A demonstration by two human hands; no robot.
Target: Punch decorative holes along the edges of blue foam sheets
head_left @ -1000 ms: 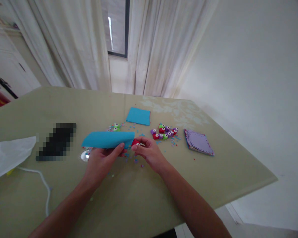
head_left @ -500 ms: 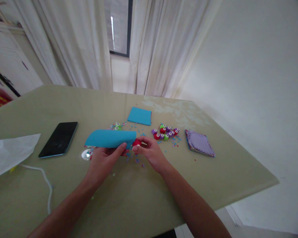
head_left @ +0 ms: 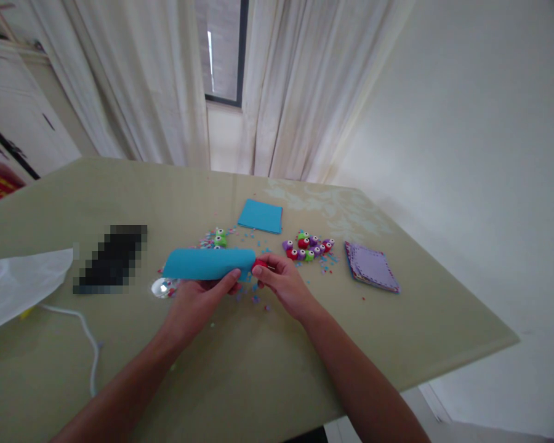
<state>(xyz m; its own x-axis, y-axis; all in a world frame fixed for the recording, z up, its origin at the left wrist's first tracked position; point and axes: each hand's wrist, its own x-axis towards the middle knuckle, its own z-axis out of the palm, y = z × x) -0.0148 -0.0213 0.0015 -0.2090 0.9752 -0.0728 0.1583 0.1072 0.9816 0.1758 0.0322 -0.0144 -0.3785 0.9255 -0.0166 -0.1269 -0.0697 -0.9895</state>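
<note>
My left hand (head_left: 207,296) is closed on a sheet of blue paper (head_left: 203,263), thumb on top and fingers underneath. The sheet curves and is held above the table. In my right hand (head_left: 281,280), thumb and fingers pinch a small red paper punch (head_left: 259,264) at the sheet's right edge; the fingers hide much of it. Small green pieces with googly eyes (head_left: 220,239) stand behind the sheet. Red, purple and green pieces with the same eyes (head_left: 309,249) cluster beyond my right hand. Tiny coloured paper bits (head_left: 255,299) lie scattered under and around both hands.
A stack of blue paper (head_left: 261,216) lies at the back, and purple sheets with notched edges (head_left: 372,266) at the right. To the left are a pixelated black phone (head_left: 113,258), a white sheet (head_left: 23,286) and a white cable (head_left: 85,329). A clear round piece (head_left: 161,288) sits near my left hand.
The blue sheet has shifted slightly right and tilted lower, showing more of the green pieces behind it. My right hand and the red punch have moved slightly right with it.
</note>
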